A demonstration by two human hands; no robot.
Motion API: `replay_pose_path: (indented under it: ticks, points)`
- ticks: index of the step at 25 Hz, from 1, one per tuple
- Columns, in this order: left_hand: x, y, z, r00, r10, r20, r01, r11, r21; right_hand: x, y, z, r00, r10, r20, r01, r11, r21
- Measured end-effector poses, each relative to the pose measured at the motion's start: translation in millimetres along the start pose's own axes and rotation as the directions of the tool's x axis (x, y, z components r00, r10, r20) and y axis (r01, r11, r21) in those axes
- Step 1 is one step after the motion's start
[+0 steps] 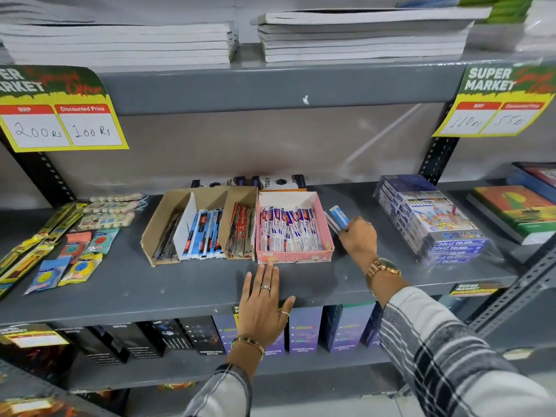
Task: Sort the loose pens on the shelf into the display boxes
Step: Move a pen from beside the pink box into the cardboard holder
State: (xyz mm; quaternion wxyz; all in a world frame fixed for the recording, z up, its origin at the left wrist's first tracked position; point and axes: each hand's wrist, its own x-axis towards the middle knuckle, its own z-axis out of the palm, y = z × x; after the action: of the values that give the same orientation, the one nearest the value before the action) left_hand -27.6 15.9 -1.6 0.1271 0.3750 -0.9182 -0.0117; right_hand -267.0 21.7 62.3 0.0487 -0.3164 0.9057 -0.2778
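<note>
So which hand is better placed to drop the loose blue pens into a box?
Right hand: its fingers already touch the loose blue pens beside the pink box. Left hand lies flat, empty.

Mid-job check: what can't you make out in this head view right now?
- Right hand grip on the blue pens: fingers cover their lower ends; count unclear.
- Boxes behind the cardboard box and pink box: mostly hidden.
- Pen labels in the pink box: too small to read.
- Left sign: cut off by the frame edge.
- Left hand lies flat on the shelf; underside hidden.
</note>
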Motion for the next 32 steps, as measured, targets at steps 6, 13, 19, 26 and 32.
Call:
replay_pose_path:
  ticks: [6,13,19,26,32]
  points:
    - [-2.2,-2.7,-1.9,0.999,0.034,0.01,-0.034,0.999,-0.007,-2.8,-16.5,-11.9,0.993,0.075,-0.095,-0.03,0.913,0.408]
    - [-8.3,-11.7,-3.1,0.991,0.087,0.1,-0.093,0.994,0.055,-11.1,-54.2,-38.3,0.979,-0.192,-0.062,0.197,0.839,0.508]
    - [-16.5,-24.4,-12.3,0.995,0.083,0.058,-0.088,0.992,0.093,-18.0,-75.6,-47.2,0.958,-0.281,-0.049,0.27,0.837,0.476]
    - [-37.2,-62.2,-39.5,0.987,-0.056,0.153,0.047,0.997,0.062,-37.0,-121.4,-20.4,0.944,-0.322,0.075,0.25,0.843,0.476]
    - [-59.6,-105.0,-54.8,0.984,-0.169,0.063,0.167,0.985,0.035,-63.2,-179.0,25.7,0.937,-0.284,0.202,0.156,0.86,0.487]
